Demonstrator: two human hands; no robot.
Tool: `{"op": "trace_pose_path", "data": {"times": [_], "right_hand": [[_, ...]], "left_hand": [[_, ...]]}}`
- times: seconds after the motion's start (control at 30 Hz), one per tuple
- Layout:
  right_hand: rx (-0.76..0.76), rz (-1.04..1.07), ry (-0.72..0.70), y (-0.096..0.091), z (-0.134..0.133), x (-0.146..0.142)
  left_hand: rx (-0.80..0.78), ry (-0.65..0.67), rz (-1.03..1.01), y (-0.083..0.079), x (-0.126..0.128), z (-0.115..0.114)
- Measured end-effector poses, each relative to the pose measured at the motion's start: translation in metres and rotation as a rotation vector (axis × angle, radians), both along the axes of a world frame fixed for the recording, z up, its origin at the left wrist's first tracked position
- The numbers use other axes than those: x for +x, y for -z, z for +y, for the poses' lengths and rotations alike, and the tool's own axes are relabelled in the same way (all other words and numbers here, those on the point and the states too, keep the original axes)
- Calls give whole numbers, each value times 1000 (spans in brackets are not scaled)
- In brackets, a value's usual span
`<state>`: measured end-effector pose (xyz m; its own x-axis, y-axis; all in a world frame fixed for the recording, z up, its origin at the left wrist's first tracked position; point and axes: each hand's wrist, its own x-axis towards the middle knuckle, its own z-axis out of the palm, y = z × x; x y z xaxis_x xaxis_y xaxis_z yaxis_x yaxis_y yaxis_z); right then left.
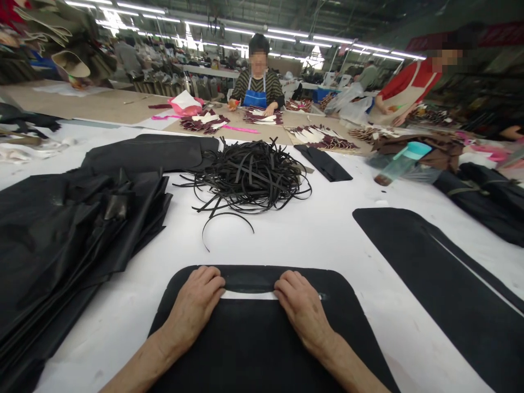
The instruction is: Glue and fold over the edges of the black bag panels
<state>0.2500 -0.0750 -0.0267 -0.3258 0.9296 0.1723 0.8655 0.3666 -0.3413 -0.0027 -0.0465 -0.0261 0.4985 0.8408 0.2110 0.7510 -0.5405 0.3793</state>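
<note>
A black leather-like panel with rounded far corners lies right in front of me. Along its far edge runs a black strip, and a slit of white shows between the strip and the rest of the panel. My left hand has its fingers bent over the left part of this edge. On the right part, my right hand holds the edge in the same way, fingers curled together. Both thumbs are largely hidden. Beyond the panel, one loose thin black strip curves across the white tabletop.
A tangled heap of black strips sits ahead. Black sheets are stacked at left, and another black panel lies at right. A bottle with a turquoise lid rests farther right. Two co-workers work across the table.
</note>
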Motion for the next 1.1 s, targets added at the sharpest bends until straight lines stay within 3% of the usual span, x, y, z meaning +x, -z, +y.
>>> {"op": "trace_pose_path", "data": {"times": [0.33,0.6,0.83,1.1], "right_hand": [[-28,3,78,6,-1,5],[-184,-151,219,-11,2,-9],[-359,-187,313,-29,10,-14],[-451,-183,358,-33,24,-15]], "left_hand": [[-85,-57,62,-5,-2,-4],[-117,-178,132,-10,9,-6],[-189,-296,326,-22,22,-5],[-158,-332,386,-24,29,-1]]}}
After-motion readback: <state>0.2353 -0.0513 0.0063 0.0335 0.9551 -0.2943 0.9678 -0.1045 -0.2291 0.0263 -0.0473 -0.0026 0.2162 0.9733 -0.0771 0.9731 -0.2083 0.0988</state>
